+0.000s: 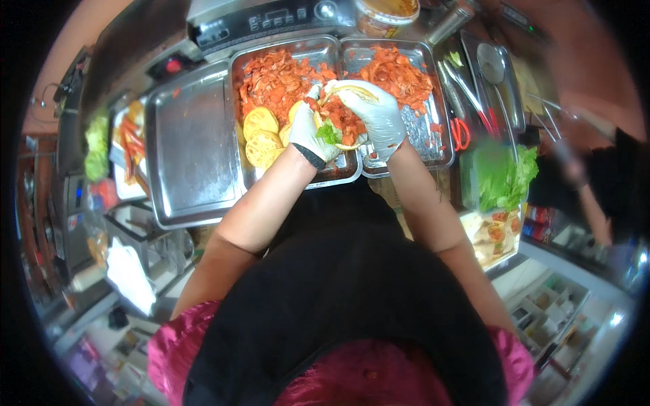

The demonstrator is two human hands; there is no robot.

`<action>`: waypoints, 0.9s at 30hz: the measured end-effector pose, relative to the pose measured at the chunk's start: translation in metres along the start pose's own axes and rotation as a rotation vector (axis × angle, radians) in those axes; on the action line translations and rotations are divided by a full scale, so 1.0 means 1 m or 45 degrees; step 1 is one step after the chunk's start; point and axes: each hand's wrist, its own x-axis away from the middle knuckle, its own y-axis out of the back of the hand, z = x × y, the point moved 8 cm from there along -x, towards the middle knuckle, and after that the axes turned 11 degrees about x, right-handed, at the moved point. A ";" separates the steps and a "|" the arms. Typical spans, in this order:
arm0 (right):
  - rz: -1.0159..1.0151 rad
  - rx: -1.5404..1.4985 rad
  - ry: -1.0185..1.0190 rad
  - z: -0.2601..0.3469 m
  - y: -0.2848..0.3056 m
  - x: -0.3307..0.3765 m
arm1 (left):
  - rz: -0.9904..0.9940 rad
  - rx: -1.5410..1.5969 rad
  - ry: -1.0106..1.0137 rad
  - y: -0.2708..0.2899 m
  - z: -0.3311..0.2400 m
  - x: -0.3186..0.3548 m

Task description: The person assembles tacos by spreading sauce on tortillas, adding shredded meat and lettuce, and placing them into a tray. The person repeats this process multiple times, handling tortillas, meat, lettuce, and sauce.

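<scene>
Both hands wear white gloves and hold one filled flatbread (344, 122), stuffed with red-orange meat pieces and a bit of green lettuce (329, 132). My left hand (309, 137) grips its left side, fingers closed round the edge. Over its top and right side curls my right hand (379, 115), its fingertips partly hidden by the bread. The bread is above two metal trays. Red-orange meat (274, 80) is heaped in the left one, with several round yellow flatbreads (261, 122) near its left edge. More meat (399, 76) lies in the right tray.
A bare metal tray (193, 135) stands at left. Tongs (467, 91), red-handled scissors (460, 135) and a ladle (490, 64) lie at right, above a container of lettuce (497, 179). A tub (386, 17) stands behind. Another person's arm (592, 210) shows at far right.
</scene>
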 end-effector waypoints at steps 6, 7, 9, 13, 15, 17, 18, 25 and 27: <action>-0.364 -0.180 0.070 -0.012 0.035 0.022 | 0.039 -0.137 0.068 -0.008 0.029 -0.021; -0.412 -0.192 0.032 -0.012 0.038 0.027 | 0.068 -0.147 0.100 -0.004 0.033 -0.025; -0.435 -0.264 0.020 -0.006 0.044 0.033 | 0.124 -0.171 0.119 0.004 0.039 -0.037; -0.444 -0.119 0.076 0.000 0.071 0.042 | 0.126 -0.153 0.170 -0.004 0.062 -0.031; -0.454 -0.119 0.121 0.003 0.080 0.050 | 0.116 -0.215 0.118 -0.007 0.076 -0.034; -0.478 -0.065 0.174 0.007 0.091 0.062 | 0.082 -0.321 0.138 -0.008 0.097 -0.032; -0.493 -0.036 0.200 0.009 0.098 0.069 | 0.106 -0.326 0.171 -0.006 0.110 -0.034; -0.661 0.242 0.313 0.023 0.179 0.143 | 0.142 -0.263 0.335 -0.011 0.213 -0.045; -0.620 0.125 0.248 0.020 0.196 0.167 | 0.087 -0.255 0.367 -0.004 0.245 -0.048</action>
